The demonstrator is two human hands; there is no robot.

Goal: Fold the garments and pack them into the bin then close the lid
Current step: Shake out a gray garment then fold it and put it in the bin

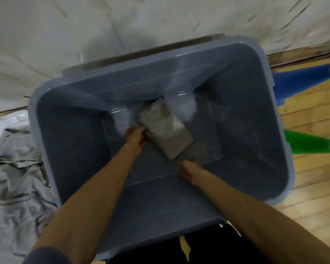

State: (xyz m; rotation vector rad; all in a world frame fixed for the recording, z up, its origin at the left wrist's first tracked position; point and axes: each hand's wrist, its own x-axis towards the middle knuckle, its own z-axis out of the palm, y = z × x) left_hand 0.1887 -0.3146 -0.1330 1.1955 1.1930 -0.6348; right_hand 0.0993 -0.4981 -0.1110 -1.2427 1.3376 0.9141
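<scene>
A large blue-grey plastic bin (69, 149) stands open below me, and both my arms reach down into it. On its floor lies a folded grey garment (165, 130), a small tight rectangle. My left hand (134, 138) grips the garment's left edge with curled fingers. My right hand (189, 171) is low at the garment's near right corner, fingers curled under; the blur hides whether it holds the cloth. No lid is in view.
A heap of unfolded grey garments (17, 178) lies on the floor left of the bin. A pale sheet (103, 35) covers the floor beyond it. Blue (303, 79) and green (311, 143) foam tubes lie on the wooden floor to the right.
</scene>
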